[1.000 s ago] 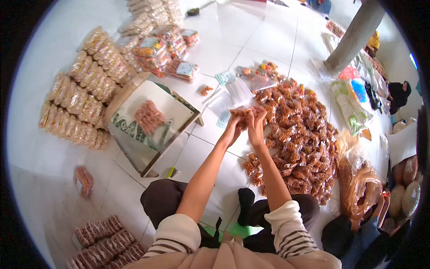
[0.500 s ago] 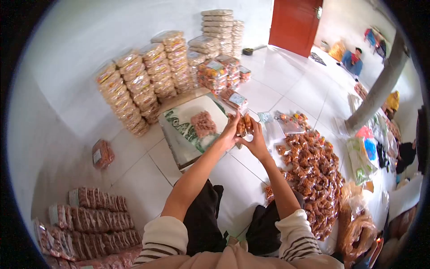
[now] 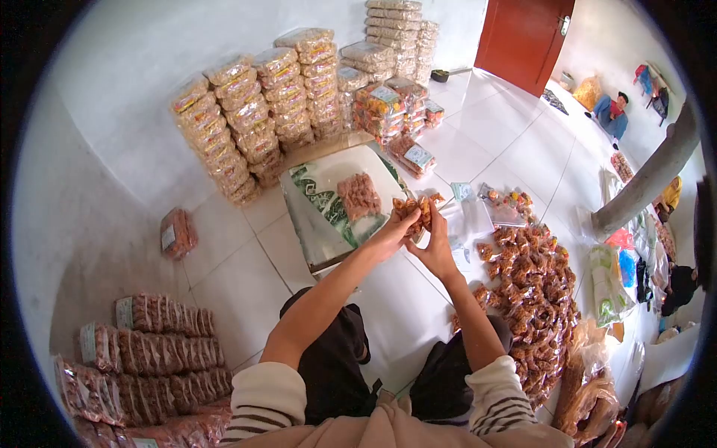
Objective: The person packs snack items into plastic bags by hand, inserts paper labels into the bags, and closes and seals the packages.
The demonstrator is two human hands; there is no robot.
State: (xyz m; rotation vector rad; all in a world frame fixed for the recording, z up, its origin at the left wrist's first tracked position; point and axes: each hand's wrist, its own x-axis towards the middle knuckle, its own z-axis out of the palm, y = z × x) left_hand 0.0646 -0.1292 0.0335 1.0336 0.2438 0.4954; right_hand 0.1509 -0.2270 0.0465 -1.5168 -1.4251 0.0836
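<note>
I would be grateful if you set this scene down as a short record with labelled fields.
Left hand: grips a bunch of small brown snack packets
Right hand: holds the same bunch
In front: low box with a white-and-green top, bearing a flat pinkish-brown pack
Right floor: large heap of shiny brown packets
By the wall: tall stacks of clear-wrapped tan packs
Background: red door

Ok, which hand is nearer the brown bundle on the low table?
Left: the left hand is just right of the brown bundle; the right hand is farther right.
</note>
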